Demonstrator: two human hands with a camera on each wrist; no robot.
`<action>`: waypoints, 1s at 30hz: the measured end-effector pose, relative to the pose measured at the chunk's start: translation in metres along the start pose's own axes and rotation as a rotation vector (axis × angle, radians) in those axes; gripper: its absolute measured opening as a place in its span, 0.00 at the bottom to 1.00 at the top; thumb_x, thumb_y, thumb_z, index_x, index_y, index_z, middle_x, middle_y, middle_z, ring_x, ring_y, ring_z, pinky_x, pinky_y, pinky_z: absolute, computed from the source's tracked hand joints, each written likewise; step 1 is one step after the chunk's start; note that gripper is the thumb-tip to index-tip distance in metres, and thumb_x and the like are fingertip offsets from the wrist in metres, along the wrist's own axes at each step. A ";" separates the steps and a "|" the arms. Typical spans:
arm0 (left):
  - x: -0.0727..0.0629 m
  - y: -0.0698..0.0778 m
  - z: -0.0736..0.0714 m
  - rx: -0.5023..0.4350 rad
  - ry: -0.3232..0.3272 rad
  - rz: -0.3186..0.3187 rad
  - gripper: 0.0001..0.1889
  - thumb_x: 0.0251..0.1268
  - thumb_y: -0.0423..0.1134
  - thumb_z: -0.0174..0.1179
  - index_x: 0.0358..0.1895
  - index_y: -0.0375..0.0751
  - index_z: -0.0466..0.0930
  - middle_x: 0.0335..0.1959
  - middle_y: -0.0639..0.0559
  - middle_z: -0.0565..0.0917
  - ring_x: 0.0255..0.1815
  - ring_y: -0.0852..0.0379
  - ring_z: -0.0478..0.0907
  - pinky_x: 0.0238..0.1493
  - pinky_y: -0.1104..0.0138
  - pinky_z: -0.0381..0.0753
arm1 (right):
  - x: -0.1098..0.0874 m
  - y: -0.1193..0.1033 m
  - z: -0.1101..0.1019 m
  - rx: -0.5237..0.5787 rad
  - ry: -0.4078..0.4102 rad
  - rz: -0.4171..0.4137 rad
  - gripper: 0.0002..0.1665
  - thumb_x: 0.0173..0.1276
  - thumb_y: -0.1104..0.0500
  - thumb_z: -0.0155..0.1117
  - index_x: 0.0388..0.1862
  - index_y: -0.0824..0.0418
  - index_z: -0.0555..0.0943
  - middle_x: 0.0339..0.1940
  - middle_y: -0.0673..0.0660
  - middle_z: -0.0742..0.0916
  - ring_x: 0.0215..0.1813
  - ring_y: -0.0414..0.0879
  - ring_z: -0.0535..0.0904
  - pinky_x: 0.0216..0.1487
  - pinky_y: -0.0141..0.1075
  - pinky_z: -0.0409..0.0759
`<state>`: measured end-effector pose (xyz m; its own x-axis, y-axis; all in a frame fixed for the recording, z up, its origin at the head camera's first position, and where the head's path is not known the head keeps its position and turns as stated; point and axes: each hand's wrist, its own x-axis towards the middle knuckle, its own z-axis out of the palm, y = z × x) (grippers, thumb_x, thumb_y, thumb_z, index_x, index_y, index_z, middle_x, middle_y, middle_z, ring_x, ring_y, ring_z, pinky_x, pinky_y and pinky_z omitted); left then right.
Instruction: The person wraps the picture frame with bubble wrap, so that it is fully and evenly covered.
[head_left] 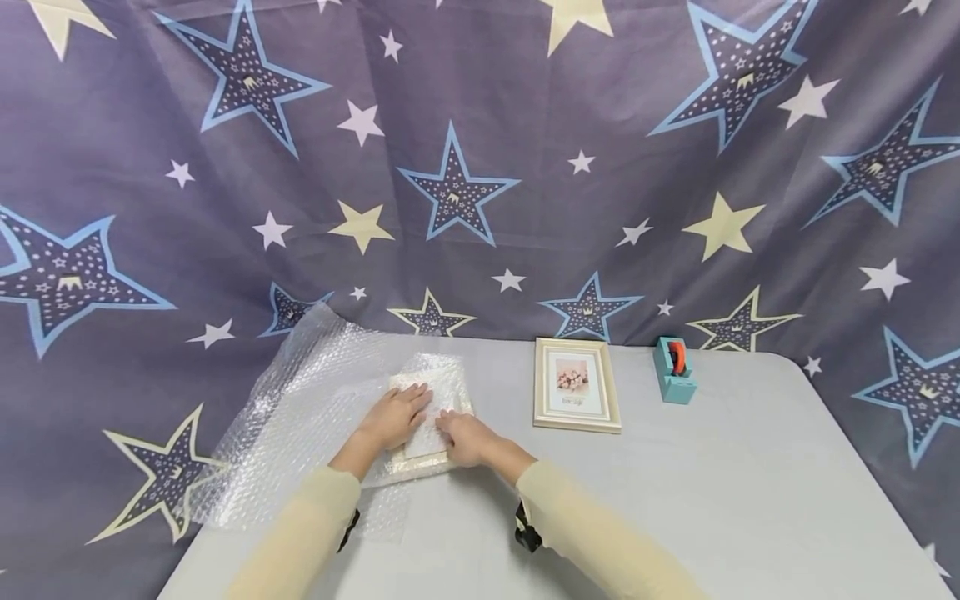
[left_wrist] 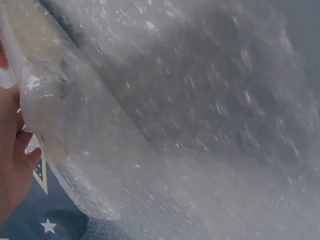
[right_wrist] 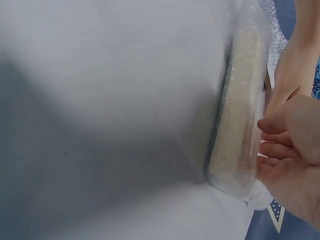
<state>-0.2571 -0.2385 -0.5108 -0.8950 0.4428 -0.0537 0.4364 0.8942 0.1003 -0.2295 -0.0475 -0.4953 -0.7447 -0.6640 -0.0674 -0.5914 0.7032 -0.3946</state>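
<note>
From the wrapped frame, which is lying toward ten o'clock on the grey surface, the far edge is running nearby at twelve, while the surface is stretching widest toward four. Around three o'clock a cream picture frame is lying near, and a teal tape holder is standing farther out. Loose bubble wrap is spreading from eight to eleven, reaching past the surface's edge. The wrapped frame is showing a cream border and pale middle under shiny bubbles. The left hand is resting on it, fingers extended; the right hand is touching its three o'clock side, though whether it is pinching the wrap I cannot tell. Beyond twelve, a purple-grey, star-patterned curtain is hanging.
</note>
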 end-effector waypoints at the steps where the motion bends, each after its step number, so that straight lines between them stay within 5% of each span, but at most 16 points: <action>1: 0.000 0.000 0.000 0.007 -0.003 0.004 0.24 0.74 0.41 0.48 0.69 0.37 0.66 0.72 0.40 0.66 0.74 0.41 0.63 0.75 0.44 0.59 | -0.001 0.002 0.001 0.006 0.010 -0.020 0.29 0.62 0.67 0.55 0.65 0.68 0.72 0.68 0.65 0.76 0.71 0.56 0.71 0.74 0.41 0.68; 12: -0.002 -0.001 0.005 0.009 0.009 0.028 0.24 0.74 0.41 0.47 0.70 0.37 0.65 0.73 0.41 0.65 0.74 0.41 0.63 0.75 0.44 0.58 | -0.017 0.039 -0.004 0.102 0.241 -0.204 0.24 0.66 0.72 0.55 0.61 0.69 0.75 0.63 0.65 0.80 0.69 0.58 0.73 0.71 0.46 0.70; 23: -0.002 -0.006 0.006 -0.007 0.011 0.034 0.25 0.74 0.41 0.47 0.71 0.38 0.63 0.74 0.42 0.63 0.75 0.42 0.61 0.76 0.44 0.56 | -0.007 0.034 0.007 -0.142 0.023 -0.205 0.33 0.67 0.65 0.58 0.71 0.64 0.66 0.73 0.59 0.70 0.77 0.55 0.62 0.78 0.51 0.58; 30: 0.001 -0.003 0.010 -0.180 0.076 -0.040 0.24 0.71 0.37 0.50 0.68 0.37 0.68 0.72 0.41 0.67 0.74 0.41 0.62 0.76 0.41 0.53 | -0.005 0.026 0.004 -0.250 -0.042 -0.152 0.36 0.66 0.61 0.61 0.72 0.60 0.64 0.75 0.57 0.68 0.77 0.50 0.62 0.79 0.48 0.58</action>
<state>-0.2579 -0.2402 -0.5210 -0.9188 0.3945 0.0132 0.3825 0.8818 0.2760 -0.2403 -0.0271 -0.5090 -0.6312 -0.7729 -0.0652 -0.7570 0.6321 -0.1654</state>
